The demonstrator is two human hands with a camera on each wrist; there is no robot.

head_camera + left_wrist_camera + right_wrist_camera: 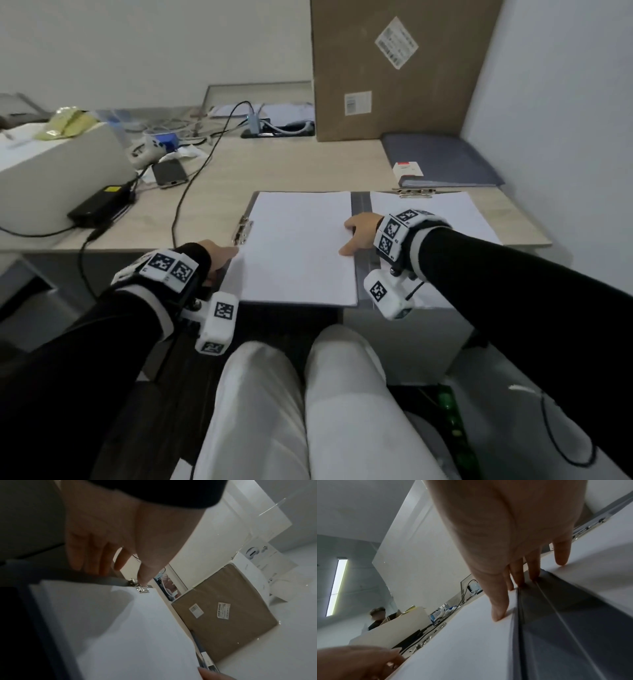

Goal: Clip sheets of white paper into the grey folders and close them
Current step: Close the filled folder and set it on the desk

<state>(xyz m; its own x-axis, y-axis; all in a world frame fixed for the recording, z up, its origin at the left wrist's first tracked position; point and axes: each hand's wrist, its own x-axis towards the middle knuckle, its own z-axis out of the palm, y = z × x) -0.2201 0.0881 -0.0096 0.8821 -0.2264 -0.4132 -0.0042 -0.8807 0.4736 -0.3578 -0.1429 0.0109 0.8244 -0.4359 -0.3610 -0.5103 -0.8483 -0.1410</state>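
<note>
An open grey folder [361,205] lies on the desk, with one sheet of white paper [298,246] on its left half and another [442,209] on its right half. A metal clip [243,230] sits on the folder's left edge, and a second clip [415,194] on its far right edge. My left hand [226,255] is at the left edge; its thumb [144,578] touches the clip [141,588] while straight fingers reach the folder's rim. My right hand [349,236] lies flat across the left sheet [462,635] and the spine [556,628]. A closed grey folder [442,161] lies at the back right.
A tall cardboard box [394,68] stands at the back. At the left are a white machine [51,171], a black power adapter [99,205], a phone [169,173] and a black cable [191,185]. Another person [376,616] sits beyond the desk.
</note>
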